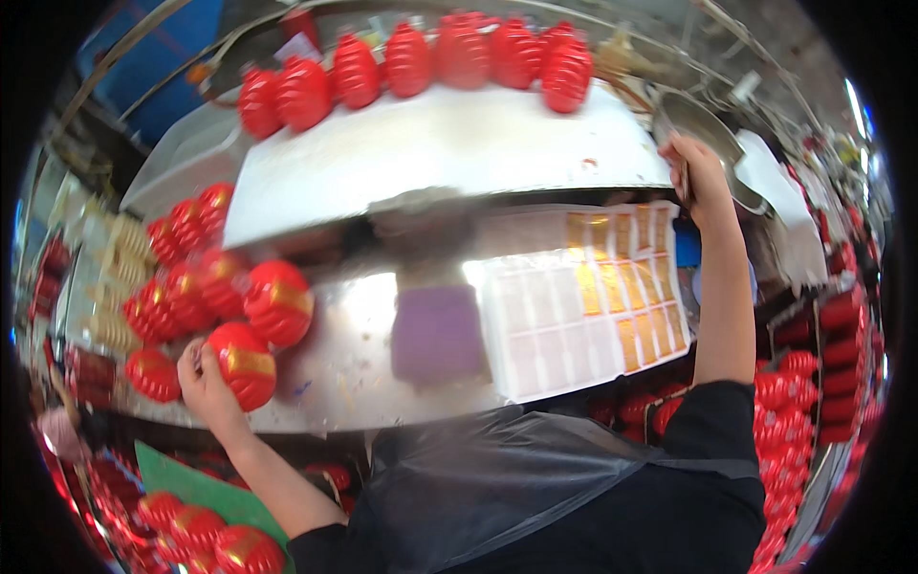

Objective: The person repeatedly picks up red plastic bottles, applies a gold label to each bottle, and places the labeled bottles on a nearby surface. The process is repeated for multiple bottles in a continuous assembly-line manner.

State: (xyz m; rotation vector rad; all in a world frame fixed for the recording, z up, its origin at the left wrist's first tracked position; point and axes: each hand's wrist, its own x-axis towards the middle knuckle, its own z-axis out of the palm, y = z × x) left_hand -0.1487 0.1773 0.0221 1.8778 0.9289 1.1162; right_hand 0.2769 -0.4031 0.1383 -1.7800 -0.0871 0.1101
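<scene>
At the left of the metal table, my left hand [203, 381] is closed on the side of a red ribbed, lantern-shaped bottle [247, 368] with a gold band. Another such bottle [277, 302] stands just behind it. My right hand [696, 170] is raised at the far right, fingers wrapped round a thin dark handle whose working end I cannot make out. That hand is beside a round metal pan [712, 129]. Between my arms lies a white backing sheet [547, 340] with rows of gold labels [612, 287] on its right part.
Several red bottles [408, 59] line the back of a raised white shelf [421, 143]. More red bottles [182, 295] crowd the table's left. A blurred purple pad [438, 330] lies mid-table. Red pieces [789, 421] are stacked at my right. A green board [196, 488] and more bottles sit lower left.
</scene>
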